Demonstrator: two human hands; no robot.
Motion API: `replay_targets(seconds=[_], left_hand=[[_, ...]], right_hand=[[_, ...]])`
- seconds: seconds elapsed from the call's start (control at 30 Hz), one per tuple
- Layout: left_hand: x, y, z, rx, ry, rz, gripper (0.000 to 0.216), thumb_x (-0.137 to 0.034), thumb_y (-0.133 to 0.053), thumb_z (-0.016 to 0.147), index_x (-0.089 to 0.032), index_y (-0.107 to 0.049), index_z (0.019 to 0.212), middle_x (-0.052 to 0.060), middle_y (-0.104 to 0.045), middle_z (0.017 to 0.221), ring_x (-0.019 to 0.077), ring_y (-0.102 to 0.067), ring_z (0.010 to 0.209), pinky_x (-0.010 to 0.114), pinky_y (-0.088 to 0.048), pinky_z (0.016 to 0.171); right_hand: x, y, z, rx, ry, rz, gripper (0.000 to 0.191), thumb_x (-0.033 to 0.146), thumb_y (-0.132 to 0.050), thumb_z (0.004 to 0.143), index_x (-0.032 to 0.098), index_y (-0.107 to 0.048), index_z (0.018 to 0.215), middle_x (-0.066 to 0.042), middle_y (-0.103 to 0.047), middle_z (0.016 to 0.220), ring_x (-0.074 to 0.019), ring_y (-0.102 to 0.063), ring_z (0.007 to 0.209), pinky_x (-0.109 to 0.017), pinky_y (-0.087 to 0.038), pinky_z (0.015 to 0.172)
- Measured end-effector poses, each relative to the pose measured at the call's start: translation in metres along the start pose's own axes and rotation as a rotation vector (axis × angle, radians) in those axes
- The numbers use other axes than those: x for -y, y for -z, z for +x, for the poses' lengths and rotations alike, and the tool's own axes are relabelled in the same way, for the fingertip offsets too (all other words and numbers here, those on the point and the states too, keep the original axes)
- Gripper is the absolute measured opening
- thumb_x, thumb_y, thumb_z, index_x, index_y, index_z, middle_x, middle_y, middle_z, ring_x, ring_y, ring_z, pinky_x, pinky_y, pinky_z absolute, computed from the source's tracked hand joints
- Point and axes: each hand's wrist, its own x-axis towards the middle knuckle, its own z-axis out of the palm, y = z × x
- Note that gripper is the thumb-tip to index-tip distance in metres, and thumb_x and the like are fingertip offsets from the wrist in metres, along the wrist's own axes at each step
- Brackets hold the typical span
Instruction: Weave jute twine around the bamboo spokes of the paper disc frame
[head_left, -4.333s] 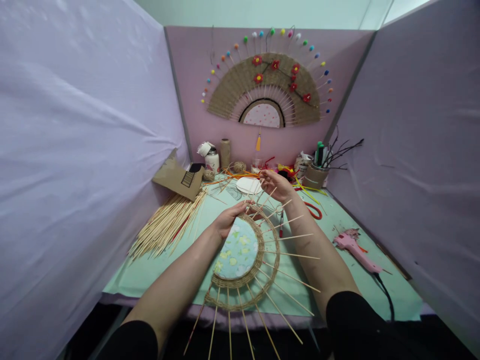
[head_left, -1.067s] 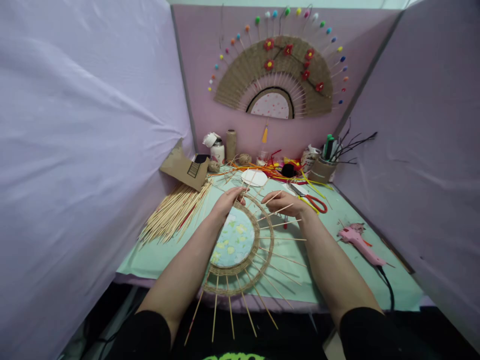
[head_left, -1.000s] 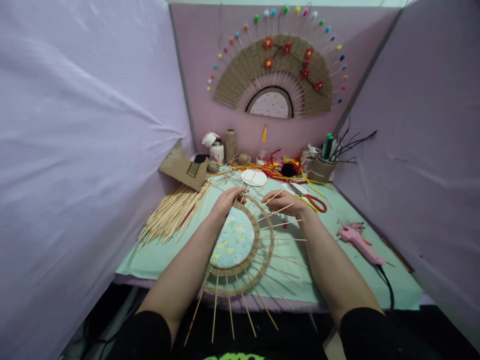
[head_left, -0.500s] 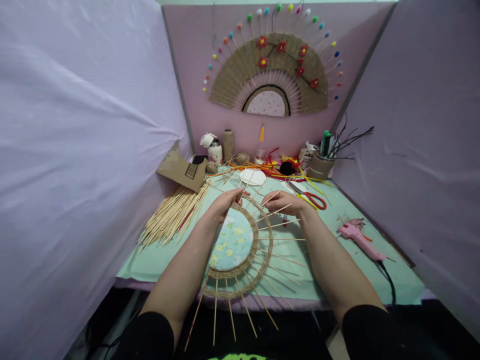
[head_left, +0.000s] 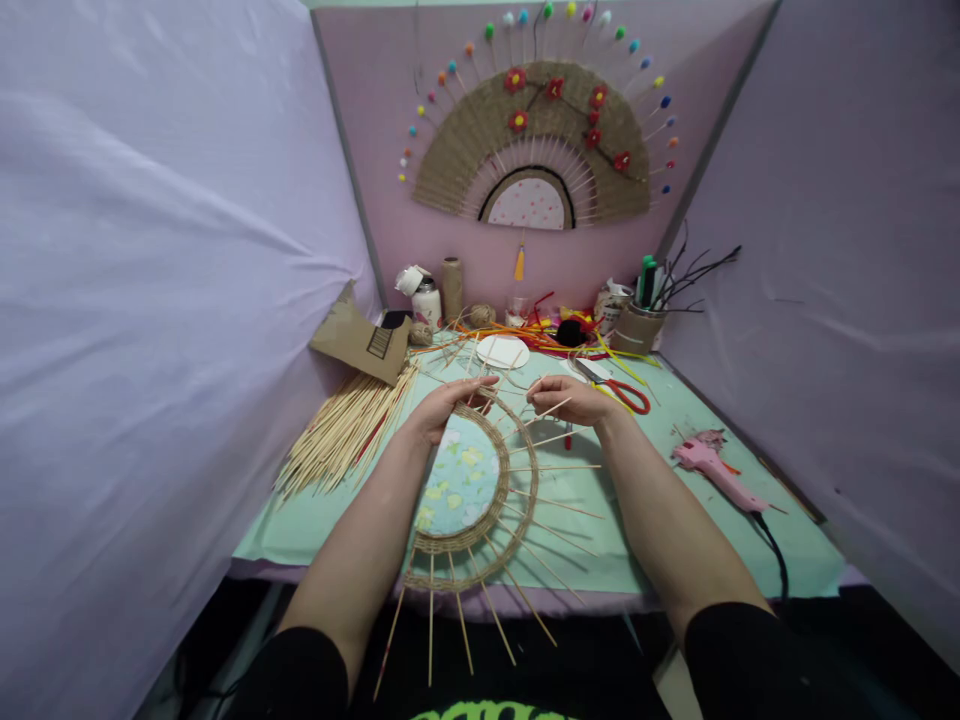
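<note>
My left hand point(head_left: 456, 403) grips the upper end of a half-round fan frame point(head_left: 501, 462), thumb and fingers closed about its edge. The frame has a light blue, flower-patterned centre point(head_left: 459, 478), a woven twine band round it and a second woven ring point(head_left: 533, 478) farther out. Thin wooden sticks point(head_left: 566, 467) radiate from it to the right and downward. Beside the ring's top, my right hand point(head_left: 566, 398) is pinched, and a thin strand of twine appears to run to its fingertips. A stick end close to those fingers partly hides the grip.
Bundled sticks point(head_left: 341, 430) and a cardboard piece point(head_left: 367, 340) lie left. Red-handled scissors point(head_left: 628, 397) and a pink glue gun point(head_left: 720, 475) lie right. Twine spools point(head_left: 451, 290), a pot with twigs point(head_left: 637, 328) and coloured strips stand behind. A finished fan point(head_left: 540, 130) hangs on the back wall.
The fan frame has shifted slightly left with my left hand. My right hand has drawn a little away from the stick it was beside, its fingers still pinched.
</note>
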Motion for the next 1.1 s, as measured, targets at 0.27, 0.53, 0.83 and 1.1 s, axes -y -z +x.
replay_targets(seconds=[0.27, 0.53, 0.83, 1.1], left_hand=[[-0.002, -0.005, -0.005, -0.032, 0.0, -0.036, 0.022, -0.013, -0.055, 0.085, -0.009, -0.073, 0.096, 0.014, -0.073, 0.102, 0.0186, -0.07, 0.09, 0.025, -0.055, 0.076], [-0.001, -0.007, -0.004, -0.065, 0.031, -0.01, 0.022, -0.014, -0.055, 0.084, -0.011, -0.074, 0.096, 0.014, -0.073, 0.104, 0.0171, -0.07, 0.087, 0.022, -0.054, 0.07], [-0.008, 0.005, -0.004, -0.062, -0.046, -0.158, 0.025, -0.016, -0.051, 0.087, -0.012, -0.071, 0.101, 0.011, -0.071, 0.109, 0.0183, -0.068, 0.101, 0.018, -0.055, 0.064], [-0.01, 0.01, -0.001, -0.131, -0.103, -0.235, 0.025, -0.019, -0.058, 0.084, -0.015, -0.066, 0.108, 0.009, -0.072, 0.103, 0.0165, -0.068, 0.097, 0.02, -0.056, 0.069]], right_hand=[[0.008, 0.015, -0.011, -0.064, -0.004, -0.029, 0.034, 0.036, -0.083, 0.061, 0.014, -0.06, 0.076, 0.006, -0.045, 0.056, -0.0054, -0.036, 0.049, -0.022, -0.028, 0.049], [0.024, 0.002, -0.005, -0.384, 0.382, 0.047, 0.04, 0.047, -0.082, 0.06, 0.02, -0.053, 0.069, 0.007, -0.035, 0.053, -0.0073, -0.028, 0.049, -0.026, -0.025, 0.05], [0.018, 0.008, -0.015, -0.142, 0.191, 0.053, 0.039, 0.046, -0.079, 0.065, 0.018, -0.053, 0.067, 0.008, -0.032, 0.052, -0.0056, -0.024, 0.047, -0.024, -0.019, 0.047], [-0.001, -0.007, -0.007, 0.185, -0.092, -0.199, 0.037, 0.043, -0.081, 0.063, 0.014, -0.058, 0.067, 0.006, -0.044, 0.054, -0.005, -0.034, 0.049, -0.022, -0.025, 0.048]])
